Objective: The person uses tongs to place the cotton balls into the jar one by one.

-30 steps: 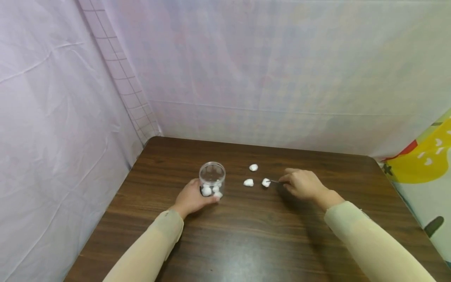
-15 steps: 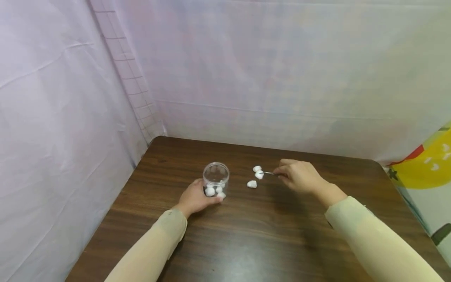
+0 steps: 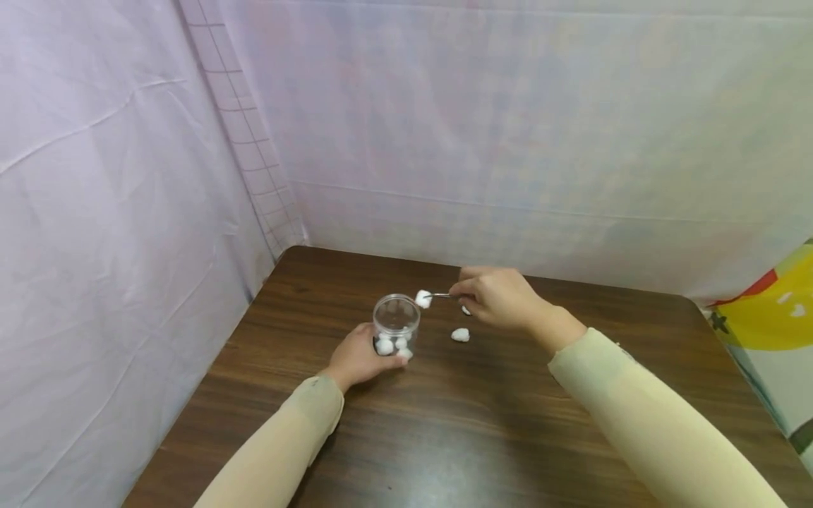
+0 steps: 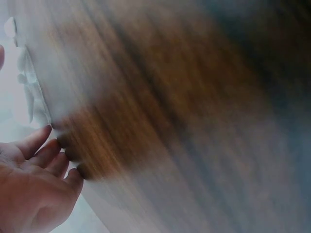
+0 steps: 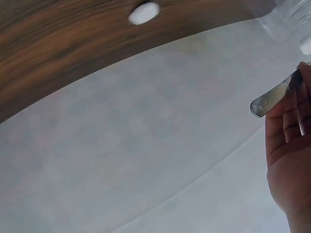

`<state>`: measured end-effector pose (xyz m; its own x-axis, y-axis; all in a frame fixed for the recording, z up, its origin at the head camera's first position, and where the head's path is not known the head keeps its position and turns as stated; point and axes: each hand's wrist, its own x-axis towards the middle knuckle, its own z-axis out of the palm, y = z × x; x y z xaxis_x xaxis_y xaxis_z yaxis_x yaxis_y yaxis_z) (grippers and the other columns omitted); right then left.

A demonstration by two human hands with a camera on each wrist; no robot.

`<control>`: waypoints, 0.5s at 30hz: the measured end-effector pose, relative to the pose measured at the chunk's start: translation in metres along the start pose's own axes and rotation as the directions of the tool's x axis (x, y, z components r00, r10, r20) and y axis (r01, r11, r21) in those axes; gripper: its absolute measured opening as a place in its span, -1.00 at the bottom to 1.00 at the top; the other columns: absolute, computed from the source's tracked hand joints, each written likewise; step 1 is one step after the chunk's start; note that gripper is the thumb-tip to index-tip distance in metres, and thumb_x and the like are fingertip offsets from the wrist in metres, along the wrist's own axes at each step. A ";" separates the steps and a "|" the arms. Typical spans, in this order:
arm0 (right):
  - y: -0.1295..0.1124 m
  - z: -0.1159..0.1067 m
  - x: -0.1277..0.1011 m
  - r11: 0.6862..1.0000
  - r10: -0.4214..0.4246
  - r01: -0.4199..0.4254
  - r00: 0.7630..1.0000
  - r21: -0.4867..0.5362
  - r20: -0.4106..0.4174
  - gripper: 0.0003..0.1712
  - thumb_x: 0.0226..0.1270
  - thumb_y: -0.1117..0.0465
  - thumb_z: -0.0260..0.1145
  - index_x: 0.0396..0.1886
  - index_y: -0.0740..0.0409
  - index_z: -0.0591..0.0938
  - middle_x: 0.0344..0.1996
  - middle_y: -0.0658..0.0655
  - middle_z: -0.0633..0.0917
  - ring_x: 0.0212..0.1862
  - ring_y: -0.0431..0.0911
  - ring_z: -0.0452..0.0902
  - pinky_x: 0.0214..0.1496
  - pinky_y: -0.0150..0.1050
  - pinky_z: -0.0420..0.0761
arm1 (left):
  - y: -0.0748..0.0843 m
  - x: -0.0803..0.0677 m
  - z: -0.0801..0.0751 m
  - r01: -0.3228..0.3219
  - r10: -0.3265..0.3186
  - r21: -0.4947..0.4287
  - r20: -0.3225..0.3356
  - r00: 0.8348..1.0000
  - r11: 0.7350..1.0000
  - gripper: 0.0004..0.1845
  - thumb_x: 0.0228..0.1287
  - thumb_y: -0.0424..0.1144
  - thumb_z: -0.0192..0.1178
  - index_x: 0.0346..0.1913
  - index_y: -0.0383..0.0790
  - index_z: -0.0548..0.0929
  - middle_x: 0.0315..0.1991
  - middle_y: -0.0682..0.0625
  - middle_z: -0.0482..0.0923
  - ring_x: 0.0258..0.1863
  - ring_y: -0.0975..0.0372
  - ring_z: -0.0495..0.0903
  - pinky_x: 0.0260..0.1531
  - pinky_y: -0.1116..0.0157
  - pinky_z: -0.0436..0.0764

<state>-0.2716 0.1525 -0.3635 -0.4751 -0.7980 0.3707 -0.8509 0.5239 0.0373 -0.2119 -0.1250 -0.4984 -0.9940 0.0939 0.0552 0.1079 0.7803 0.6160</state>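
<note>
My left hand (image 3: 362, 358) grips a clear plastic jar (image 3: 396, 310) low on its side, thumb across the front. Several white cotton balls (image 3: 384, 346) lie in the bottom of the jar, which has no lid on. In the left wrist view the fingers of my left hand (image 4: 39, 179) reach the jar's edge. My right hand (image 3: 498, 296) pinches metal tweezers (image 3: 440, 295), whose rounded end shows in the right wrist view. Between the tips is one cotton ball (image 3: 423, 299), held right beside the jar's rim. Another cotton ball (image 3: 466, 310) lies partly hidden below my right hand.
A further cotton ball (image 3: 460, 335) lies on the brown wooden table (image 3: 495, 423), right of the jar. Pale cloth (image 3: 483, 127) hangs behind the table and along its left side. A yellow and red printed panel (image 3: 771, 310) stands at the right edge.
My right hand has lifted a cotton ball with the tweezers and carried it left, past another one, to the jar's rim. My left hand stays on the jar; the view has shifted slightly.
</note>
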 end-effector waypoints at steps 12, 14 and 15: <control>-0.017 0.021 0.022 0.998 -0.058 0.060 0.997 -0.029 0.059 -0.80 0.17 0.27 0.40 -0.20 0.01 0.80 -0.39 -0.12 0.53 -0.46 -0.27 0.43 -0.50 -0.28 0.52 | 0.000 0.001 0.003 0.011 -0.011 0.007 -0.002 1.000 1.000 -0.06 -0.10 0.32 0.48 0.28 -0.21 0.51 0.20 -0.14 0.53 0.14 0.03 0.53 0.13 0.03 0.49; -0.017 0.023 0.022 0.998 -0.061 0.063 0.996 -0.024 0.058 -0.80 0.17 0.27 0.40 -0.20 0.01 0.80 -0.39 -0.12 0.54 -0.47 -0.27 0.43 -0.51 -0.29 0.51 | 0.001 0.000 0.003 0.007 -0.007 0.004 -0.004 1.000 1.000 -0.06 -0.09 0.31 0.48 0.29 -0.21 0.51 0.20 -0.15 0.52 0.15 0.02 0.52 0.14 0.02 0.49; -0.017 0.023 0.022 0.998 -0.064 0.065 0.996 -0.020 0.058 -0.80 0.18 0.28 0.40 -0.20 0.01 0.80 -0.38 -0.12 0.54 -0.47 -0.27 0.43 -0.51 -0.29 0.51 | 0.002 0.000 0.002 0.007 -0.007 0.003 -0.003 1.000 1.000 -0.05 -0.09 0.31 0.48 0.29 -0.21 0.51 0.20 -0.15 0.52 0.15 0.02 0.52 0.14 0.02 0.48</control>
<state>-0.2727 0.1197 -0.3775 -0.4318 -0.8460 0.3130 -0.8755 0.4765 0.0802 -0.2114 -0.1222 -0.4989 -0.9948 0.0864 0.0535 0.1010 0.7828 0.6140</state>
